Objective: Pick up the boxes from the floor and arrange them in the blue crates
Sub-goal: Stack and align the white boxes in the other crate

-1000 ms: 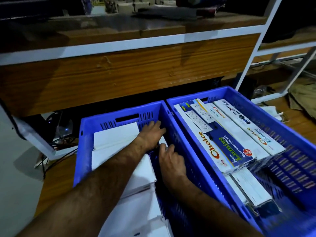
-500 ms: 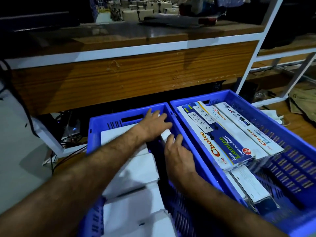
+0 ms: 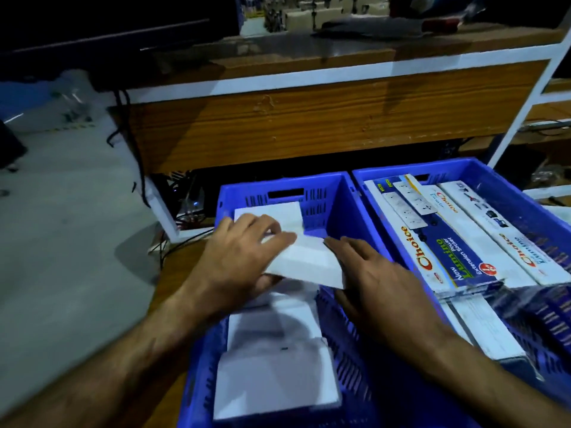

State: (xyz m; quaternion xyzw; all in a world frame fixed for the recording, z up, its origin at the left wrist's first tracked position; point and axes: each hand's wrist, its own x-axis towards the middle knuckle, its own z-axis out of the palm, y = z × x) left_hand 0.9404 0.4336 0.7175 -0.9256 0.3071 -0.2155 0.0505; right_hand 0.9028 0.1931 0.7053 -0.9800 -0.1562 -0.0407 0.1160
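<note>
Two blue crates stand side by side on the floor. The left crate [image 3: 312, 188] holds several plain white boxes along its left side. A tilted white box [image 3: 309, 262] is lifted over them, held between both hands. My left hand [image 3: 244, 254] grips its left end, fingers over the top. My right hand [image 3: 374, 273] holds its right edge, thumb underneath. The right crate [image 3: 482, 171] holds long printed "Choice" extension-socket boxes [image 3: 432, 239] laid side by side.
A wooden bench with white trim [image 3: 309, 118] stands just beyond the crates. Black cables [image 3: 129, 140] hang at its left end above grey floor. A white frame leg [image 3: 522, 106] rises at the right. The left crate's right half shows bare blue bottom.
Both hands pulled back from the left crate's far right corner and raised a white box, tilting it. The view shifted left and down.
</note>
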